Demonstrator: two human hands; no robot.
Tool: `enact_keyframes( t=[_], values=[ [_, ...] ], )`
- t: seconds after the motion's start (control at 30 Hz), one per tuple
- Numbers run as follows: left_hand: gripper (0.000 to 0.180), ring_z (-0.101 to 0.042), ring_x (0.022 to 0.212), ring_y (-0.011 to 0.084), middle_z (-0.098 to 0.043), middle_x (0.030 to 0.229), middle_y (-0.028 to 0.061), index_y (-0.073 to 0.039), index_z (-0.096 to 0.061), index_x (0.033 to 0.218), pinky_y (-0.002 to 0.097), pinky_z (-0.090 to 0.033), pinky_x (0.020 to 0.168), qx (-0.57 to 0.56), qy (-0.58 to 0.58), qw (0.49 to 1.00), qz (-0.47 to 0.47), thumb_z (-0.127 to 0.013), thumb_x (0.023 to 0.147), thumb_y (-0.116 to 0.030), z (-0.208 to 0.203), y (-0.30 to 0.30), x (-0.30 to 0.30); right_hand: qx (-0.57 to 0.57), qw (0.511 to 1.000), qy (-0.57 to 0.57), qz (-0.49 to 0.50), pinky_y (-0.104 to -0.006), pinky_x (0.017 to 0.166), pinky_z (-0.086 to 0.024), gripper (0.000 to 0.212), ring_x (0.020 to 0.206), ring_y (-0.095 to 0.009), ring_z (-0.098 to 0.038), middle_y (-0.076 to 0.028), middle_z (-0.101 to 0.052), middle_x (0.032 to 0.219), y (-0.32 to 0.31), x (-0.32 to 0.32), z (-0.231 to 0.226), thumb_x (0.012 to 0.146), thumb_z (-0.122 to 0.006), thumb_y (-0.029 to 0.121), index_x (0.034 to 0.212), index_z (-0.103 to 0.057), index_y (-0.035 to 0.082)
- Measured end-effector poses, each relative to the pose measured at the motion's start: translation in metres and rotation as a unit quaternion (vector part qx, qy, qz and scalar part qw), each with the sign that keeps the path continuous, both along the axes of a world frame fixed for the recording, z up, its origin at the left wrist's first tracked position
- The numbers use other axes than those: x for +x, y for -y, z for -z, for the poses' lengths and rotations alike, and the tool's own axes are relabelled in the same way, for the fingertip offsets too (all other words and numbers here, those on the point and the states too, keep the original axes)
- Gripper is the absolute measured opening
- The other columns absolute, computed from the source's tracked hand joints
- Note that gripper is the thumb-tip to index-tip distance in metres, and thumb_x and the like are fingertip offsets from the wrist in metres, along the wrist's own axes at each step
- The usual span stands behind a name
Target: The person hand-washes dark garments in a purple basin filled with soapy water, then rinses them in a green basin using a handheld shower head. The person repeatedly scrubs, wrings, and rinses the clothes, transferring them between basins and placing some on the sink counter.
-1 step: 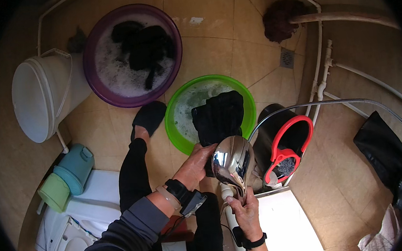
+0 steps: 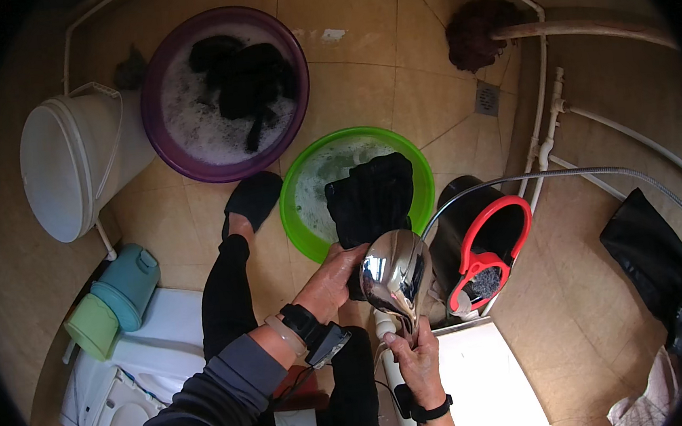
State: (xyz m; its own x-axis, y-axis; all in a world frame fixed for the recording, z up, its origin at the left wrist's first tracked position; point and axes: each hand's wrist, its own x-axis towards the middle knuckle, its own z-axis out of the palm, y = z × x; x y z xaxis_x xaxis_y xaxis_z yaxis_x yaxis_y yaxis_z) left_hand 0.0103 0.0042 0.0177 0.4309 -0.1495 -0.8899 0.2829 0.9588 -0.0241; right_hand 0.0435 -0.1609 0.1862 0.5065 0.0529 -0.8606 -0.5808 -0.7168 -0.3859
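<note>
My left hand (image 2: 329,285) is closed on a black garment (image 2: 372,198). The cloth hangs in folds over the near side of a green basin (image 2: 294,233) of sudsy water, and its lower end is hidden behind my fingers. In my right hand (image 2: 418,368) is the handle of a chrome shower head (image 2: 395,273). Its rounded shiny side faces up, close beside my left fingers and partly over the cloth. No water shows coming from it.
A purple basin (image 2: 165,151) holds foam and dark clothes, beside a white bucket (image 2: 50,173). At right stand a black bin with a red-handled mop (image 2: 474,252) and a curved metal hose (image 2: 565,175). A drain (image 2: 487,99) lies farther off. Pale bins (image 2: 127,284) stand at left.
</note>
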Motion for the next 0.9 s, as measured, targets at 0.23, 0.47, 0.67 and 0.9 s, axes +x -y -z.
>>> enact_keyframes(
  t=[0.23, 0.47, 0.67, 0.9],
  values=[
    [0.025, -0.073, 0.083, 0.0141, -0.077, 0.101, 0.0047, 0.003, -0.075, 0.113, 0.0308, -0.059, 0.071, 0.036, 0.009, 0.998, 0.051, -0.076, 0.094, -0.013, -0.003, -0.001, 0.005, -0.015, 1.0, 0.005, 0.02, -0.0273, 0.061, -0.04, 0.03, 0.068, -0.01, -0.042, 0.002, -0.048, 0.073, 0.002, 0.001, 0.009, 0.094, -0.08, 0.018, 0.108, -0.062, 0.0],
    [0.04, -0.07, 0.094, 0.015, -0.075, 0.106, 0.0044, 0.003, -0.073, 0.118, 0.0304, -0.056, 0.086, 0.098, 0.078, 0.98, 0.152, -0.084, 0.082, -0.009, -0.027, -0.018, 0.015, 0.031, 0.996, 0.022, 0.085, -0.0234, 0.05, -0.042, 0.031, 0.056, -0.007, -0.05, 0.002, -0.057, 0.076, 0.003, 0.0, 0.019, 0.101, -0.071, 0.012, 0.128, -0.06, 0.004],
    [0.041, -0.071, 0.1, 0.0162, -0.076, 0.11, 0.0078, 0.002, -0.074, 0.117, 0.0305, -0.054, 0.093, 0.099, 0.074, 0.983, 0.135, -0.086, 0.081, -0.015, -0.038, -0.022, 0.022, 0.06, 0.974, 0.0, 0.217, -0.0257, 0.054, -0.046, 0.026, 0.059, -0.01, -0.053, -0.001, -0.059, 0.081, 0.002, 0.002, 0.011, 0.101, -0.069, 0.011, 0.122, -0.058, 0.002],
    [0.051, -0.071, 0.12, 0.031, -0.071, 0.136, 0.0143, -0.003, -0.066, 0.139, 0.0481, -0.053, 0.112, -0.179, 0.063, 0.969, -0.16, -0.069, 0.098, -0.035, -0.015, -0.016, 0.005, 0.083, 0.963, -0.023, 0.255, -0.0262, 0.055, -0.046, 0.034, 0.06, -0.012, -0.053, -0.003, -0.056, 0.082, 0.008, -0.02, 0.0, 0.101, -0.07, 0.018, 0.126, -0.054, 0.0]
  ],
)
